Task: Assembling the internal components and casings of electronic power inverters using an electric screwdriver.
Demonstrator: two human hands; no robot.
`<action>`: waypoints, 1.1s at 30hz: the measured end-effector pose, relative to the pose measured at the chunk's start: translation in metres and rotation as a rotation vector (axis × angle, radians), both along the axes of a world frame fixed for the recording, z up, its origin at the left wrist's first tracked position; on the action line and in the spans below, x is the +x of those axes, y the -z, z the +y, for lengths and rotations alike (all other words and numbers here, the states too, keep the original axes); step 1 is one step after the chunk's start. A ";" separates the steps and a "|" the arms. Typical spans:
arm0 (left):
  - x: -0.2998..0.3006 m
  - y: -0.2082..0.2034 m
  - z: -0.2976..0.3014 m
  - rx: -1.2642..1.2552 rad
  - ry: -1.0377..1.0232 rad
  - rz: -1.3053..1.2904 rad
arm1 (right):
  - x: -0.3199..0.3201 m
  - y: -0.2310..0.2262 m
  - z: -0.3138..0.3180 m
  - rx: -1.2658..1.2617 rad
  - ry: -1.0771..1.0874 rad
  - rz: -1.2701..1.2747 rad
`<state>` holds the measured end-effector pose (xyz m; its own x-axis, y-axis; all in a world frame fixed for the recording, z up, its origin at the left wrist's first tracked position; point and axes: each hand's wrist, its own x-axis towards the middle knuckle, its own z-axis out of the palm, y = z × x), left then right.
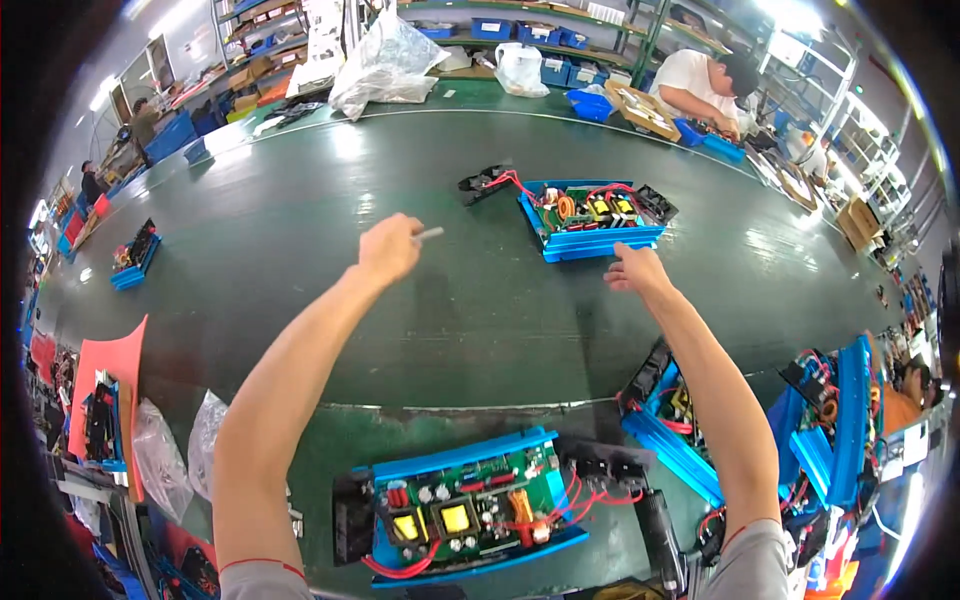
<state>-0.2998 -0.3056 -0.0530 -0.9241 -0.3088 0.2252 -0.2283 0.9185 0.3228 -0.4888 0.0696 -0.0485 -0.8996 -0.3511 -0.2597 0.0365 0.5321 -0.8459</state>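
Observation:
My left hand (392,248) is closed around a small pale rod (430,234), held over the green work surface. I cannot make out what kind of rod it is. My right hand (637,270) has its fingers apart and holds nothing. It is at the front edge of a blue metal housing (600,244) that contains a circuit board; whether it touches the housing is unclear. Red wires lead from this unit's left side to a black end plate (485,185). Closer to me, between my forearms, another open unit has a green circuit board (480,510) with yellow transformers.
A black power screwdriver (660,535) lies beside the near unit. More blue housings (845,430) crowd the right side, and one unit (136,256) sits far left. Plastic bags (163,460) lie at the near left. Across the surface, a person (695,85) works among blue bins (590,105).

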 end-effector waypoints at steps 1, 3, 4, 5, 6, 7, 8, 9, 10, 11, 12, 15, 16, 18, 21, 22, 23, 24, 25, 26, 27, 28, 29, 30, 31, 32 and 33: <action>-0.009 0.008 -0.016 -0.027 -0.031 0.052 | -0.011 0.012 -0.016 -0.126 0.184 -0.082; -0.028 0.019 -0.037 -0.055 -0.050 0.089 | -0.029 0.025 -0.038 -0.303 0.344 -0.191; -0.034 0.024 -0.046 -0.039 -0.093 0.094 | -0.037 0.032 -0.049 -0.359 0.309 -0.230; -0.042 0.026 -0.048 -0.018 -0.123 0.103 | -0.047 0.034 -0.055 -0.342 0.345 -0.266; -0.047 0.029 -0.049 -0.015 -0.107 0.083 | -0.056 0.038 -0.060 -0.307 0.379 -0.218; -0.050 0.032 -0.049 0.026 -0.133 0.060 | -0.058 0.040 -0.067 -0.268 0.410 -0.172; -0.048 0.036 -0.055 0.061 -0.171 0.036 | -0.054 0.037 -0.076 -0.335 0.414 -0.204; -0.048 0.043 -0.066 0.123 -0.177 0.098 | -0.048 0.033 -0.085 -0.374 0.417 -0.180; -0.054 0.050 -0.067 0.131 -0.164 0.090 | -0.050 0.034 -0.082 -0.406 0.431 -0.140; -0.059 0.058 -0.067 0.130 -0.169 0.137 | -0.056 0.036 -0.077 -0.372 0.440 -0.134; -0.066 0.066 -0.065 0.133 -0.172 0.186 | -0.058 0.036 -0.066 -0.392 0.414 -0.128; -0.056 0.094 -0.122 -0.126 -0.178 0.231 | -0.026 0.007 -0.076 -0.427 0.300 -0.072; -0.067 0.086 -0.078 -0.015 -0.161 0.221 | -0.038 0.004 -0.043 -0.351 0.306 -0.059; -0.077 0.086 -0.115 -0.061 -0.068 0.273 | -0.072 -0.001 -0.007 -0.147 0.212 0.259; -0.028 0.070 -0.151 0.003 -0.193 0.090 | 0.041 -0.107 -0.012 0.205 0.158 0.168; -0.033 0.074 -0.149 0.023 -0.177 0.109 | 0.053 -0.117 0.014 0.273 0.212 0.277; -0.040 0.083 -0.141 0.007 -0.158 0.196 | 0.051 -0.120 0.055 0.382 0.147 0.377; -0.047 0.086 -0.134 -0.012 -0.137 0.277 | 0.050 -0.118 0.098 0.491 0.084 0.467; -0.047 0.083 -0.131 -0.004 -0.141 0.288 | 0.062 -0.109 0.138 0.523 -0.005 0.676; -0.045 0.081 -0.129 -0.021 -0.157 0.217 | 0.082 -0.116 0.160 0.638 -0.131 0.679; -0.046 0.077 -0.126 -0.029 -0.166 0.156 | 0.104 -0.117 0.193 0.626 -0.178 0.732; -0.044 0.073 -0.122 -0.023 -0.169 0.166 | 0.124 -0.111 0.216 0.610 -0.226 0.775; -0.038 0.068 -0.122 0.027 -0.182 0.118 | 0.143 -0.109 0.216 0.536 -0.192 0.655; -0.034 0.064 -0.123 0.082 -0.191 0.074 | 0.160 -0.112 0.216 0.467 -0.156 0.537; -0.031 0.061 -0.127 0.085 -0.192 0.074 | 0.174 -0.111 0.221 0.417 -0.101 0.417; -0.029 0.060 -0.132 0.114 -0.204 0.072 | 0.184 -0.108 0.229 0.366 -0.045 0.293; -0.028 0.062 -0.136 0.143 -0.217 0.066 | 0.191 -0.098 0.237 0.339 -0.011 0.273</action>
